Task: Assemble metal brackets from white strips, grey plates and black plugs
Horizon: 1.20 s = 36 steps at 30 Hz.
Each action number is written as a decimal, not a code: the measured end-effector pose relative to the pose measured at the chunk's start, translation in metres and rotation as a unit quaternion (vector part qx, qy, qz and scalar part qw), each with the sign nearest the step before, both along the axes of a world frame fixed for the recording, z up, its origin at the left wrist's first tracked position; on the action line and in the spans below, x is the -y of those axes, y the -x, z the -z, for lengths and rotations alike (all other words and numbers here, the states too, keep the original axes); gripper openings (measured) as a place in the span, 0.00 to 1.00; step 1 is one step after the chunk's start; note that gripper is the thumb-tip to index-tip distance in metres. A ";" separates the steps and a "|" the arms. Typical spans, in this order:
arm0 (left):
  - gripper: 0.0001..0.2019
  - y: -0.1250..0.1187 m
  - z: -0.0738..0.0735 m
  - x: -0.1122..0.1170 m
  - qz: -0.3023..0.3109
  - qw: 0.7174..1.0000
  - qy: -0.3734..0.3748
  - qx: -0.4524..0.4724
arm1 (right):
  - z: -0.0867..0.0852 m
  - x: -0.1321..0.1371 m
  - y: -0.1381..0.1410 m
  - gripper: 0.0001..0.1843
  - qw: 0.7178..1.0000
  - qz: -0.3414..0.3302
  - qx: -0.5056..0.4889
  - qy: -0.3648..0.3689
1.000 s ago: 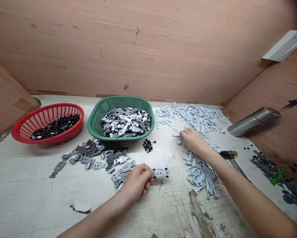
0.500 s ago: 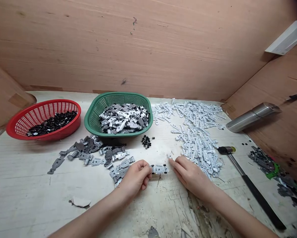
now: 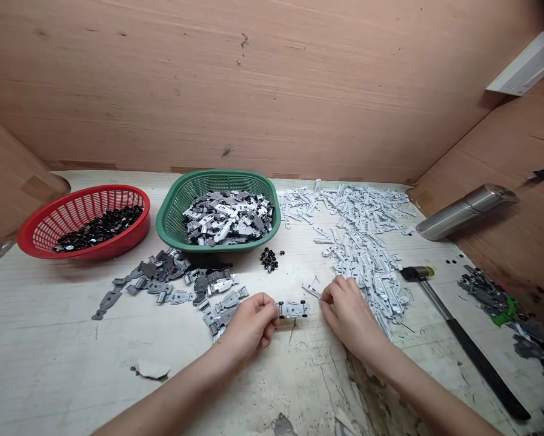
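My left hand (image 3: 250, 324) rests on the white table, fingers closed on the left end of a small grey metal plate (image 3: 293, 309) with black studs that lies flat. My right hand (image 3: 350, 315) is just right of that plate, its fingertips pinched on a thin light-grey strip (image 3: 312, 290). A heap of light-grey strips (image 3: 367, 254) spreads behind and right of my right hand. Darker grey plates (image 3: 181, 284) lie left of my left hand. A few tiny black studs (image 3: 269, 259) sit in front of the green basket (image 3: 176, 209).
A red basket (image 3: 40, 224) of black parts stands at the left; the green basket holds grey and white metal pieces. A hammer (image 3: 463, 339) lies at the right, near a steel flask (image 3: 465, 212) and a dark parts pile (image 3: 503, 300). Plywood walls enclose the table.
My right hand came back from the strip heap to beside the plate, bringing a thin strip. My left hand stayed on the plate. The camera dipped slightly.
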<state>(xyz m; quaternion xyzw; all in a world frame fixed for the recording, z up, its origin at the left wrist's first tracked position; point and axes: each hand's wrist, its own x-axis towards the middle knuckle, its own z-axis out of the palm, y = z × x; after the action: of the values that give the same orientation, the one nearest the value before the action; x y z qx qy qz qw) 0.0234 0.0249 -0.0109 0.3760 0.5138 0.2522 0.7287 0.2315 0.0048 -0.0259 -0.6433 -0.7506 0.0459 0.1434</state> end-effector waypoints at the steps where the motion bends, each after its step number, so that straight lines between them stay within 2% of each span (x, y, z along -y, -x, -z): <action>1: 0.08 0.000 0.000 0.000 0.001 1.000 0.000 0.001 | 0.000 0.000 0.001 0.09 1.000 -0.001 -0.019 0.019; 4: 0.08 0.000 0.002 0.000 0.003 1.000 -0.002 0.005 | 0.000 -0.001 0.003 0.07 0.998 0.007 -0.059 0.039; 7: 0.08 0.000 0.002 0.000 0.001 1.000 -0.006 0.005 | -0.001 -0.003 0.001 0.09 0.997 0.012 -0.064 0.035; 12: 0.08 -0.001 -0.001 0.001 0.005 1.000 -0.011 -0.001 | -0.003 -0.009 -0.001 0.05 0.993 -0.009 -0.095 0.066; 17: 0.08 -0.001 -0.005 0.002 0.007 1.000 -0.012 -0.001 | -0.019 -0.012 -0.006 0.04 0.978 0.014 -0.193 0.079; 19: 0.08 -0.001 -0.007 0.002 0.011 1.000 -0.011 -0.003 | -0.031 -0.009 -0.011 0.04 0.951 0.043 -0.296 0.078; 20: 0.08 -0.001 -0.007 0.002 0.013 1.000 -0.011 -0.007 | -0.036 -0.006 -0.012 0.06 0.927 0.053 -0.360 0.092; 23: 0.07 -0.001 -0.005 0.003 0.021 1.000 -0.019 -0.013 | -0.046 0.003 -0.010 0.14 0.820 0.055 -0.531 0.207; 25: 0.07 -0.001 -0.002 0.003 0.023 0.999 -0.029 -0.016 | -0.045 0.009 -0.001 0.14 0.768 0.046 -0.580 0.269; 27: 0.07 -0.001 0.000 0.003 0.023 0.999 -0.034 -0.020 | -0.040 0.012 0.008 0.14 0.754 0.047 -0.590 0.285; 31: 0.06 -0.002 0.001 0.003 0.022 0.999 -0.032 -0.016 | -0.032 0.012 0.018 0.14 0.761 0.053 -0.588 0.271; 36: 0.06 -0.002 -0.003 0.004 0.018 0.999 -0.032 -0.020 | -0.030 0.011 0.017 0.13 0.761 0.052 -0.586 0.275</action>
<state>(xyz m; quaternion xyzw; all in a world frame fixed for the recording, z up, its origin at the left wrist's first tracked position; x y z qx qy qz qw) 0.0254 0.0210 -0.0081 0.4139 0.5129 0.2477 0.7101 0.2150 -0.0065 0.0045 -0.5408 -0.4411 0.6108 0.3741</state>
